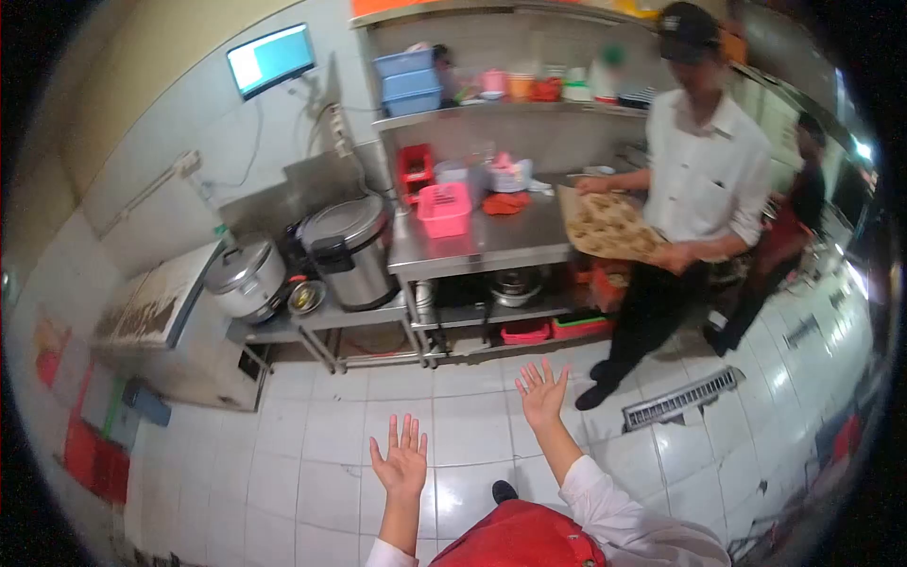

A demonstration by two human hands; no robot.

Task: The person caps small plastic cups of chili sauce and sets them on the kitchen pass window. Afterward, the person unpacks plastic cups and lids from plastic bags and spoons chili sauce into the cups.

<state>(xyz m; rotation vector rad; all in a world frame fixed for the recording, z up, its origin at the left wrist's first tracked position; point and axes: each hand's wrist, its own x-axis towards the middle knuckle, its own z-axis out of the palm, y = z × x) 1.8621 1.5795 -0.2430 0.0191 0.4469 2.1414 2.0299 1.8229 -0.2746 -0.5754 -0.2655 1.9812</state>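
My left hand [402, 458] is held out over the floor, palm up with the fingers spread, and nothing lies in it. Farther forward and to the right, my right hand [542, 392] is also open, its palm showing and its fingers apart. Neither hand touches anything. Below them are my red apron [515, 537] and the tip of a dark shoe [504, 491]. The steel counter [487, 244] stands ahead of both hands, with a pink basket [444, 210] and an orange cloth [506, 203] on it.
A co-worker [704, 161] at the right carries a flat brown tray-like sheet [609, 225] with pieces on it. Another person [789, 227] stands behind. A rice cooker [248, 276] and a large steel pot [350, 250] stand at left. A drain grate [682, 397] crosses the tiled floor.
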